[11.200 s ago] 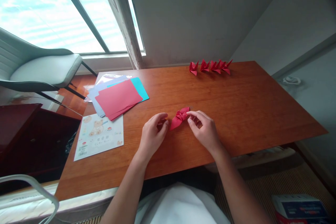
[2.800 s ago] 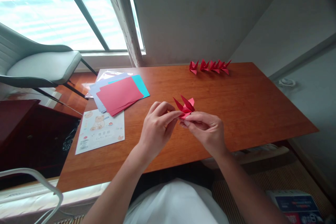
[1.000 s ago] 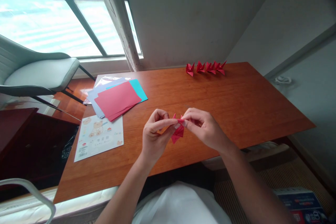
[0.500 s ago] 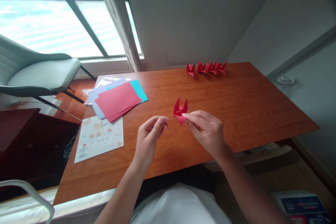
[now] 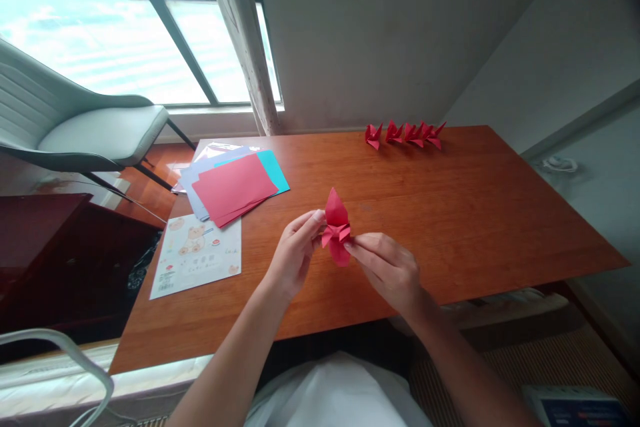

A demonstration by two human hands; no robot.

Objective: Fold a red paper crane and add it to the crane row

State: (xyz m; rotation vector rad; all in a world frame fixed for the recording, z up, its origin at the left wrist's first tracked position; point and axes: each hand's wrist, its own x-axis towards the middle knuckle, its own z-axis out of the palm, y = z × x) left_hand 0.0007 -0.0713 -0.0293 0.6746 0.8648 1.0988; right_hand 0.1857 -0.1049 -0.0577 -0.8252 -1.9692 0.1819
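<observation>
A red folded-paper crane (image 5: pixel 337 232) is held above the front middle of the table, its two broad wings spread, one pointing away from me and one toward me. My left hand (image 5: pixel 299 247) pinches its left side between thumb and fingers. From the right, my right hand (image 5: pixel 387 267) grips the opposite side with thumb and fingertips. Which folds lie under the fingertips is hidden. Toward the table's back edge stands a row of several finished-looking red paper cranes (image 5: pixel 413 135), close side by side.
Red paper sheets (image 5: pixel 235 188) lie over lilac and turquoise ones at the table's left. A white sheet with a bear drawing (image 5: pixel 197 257) lies nearer me. The wooden table (image 5: pixel 480 213) ends at a wall; a chair (image 5: pixel 105 133) stands left by the window.
My left hand has come over and taken hold of the crane's left side. The crane has turned and its wings now spread apart. The view has shifted slightly.
</observation>
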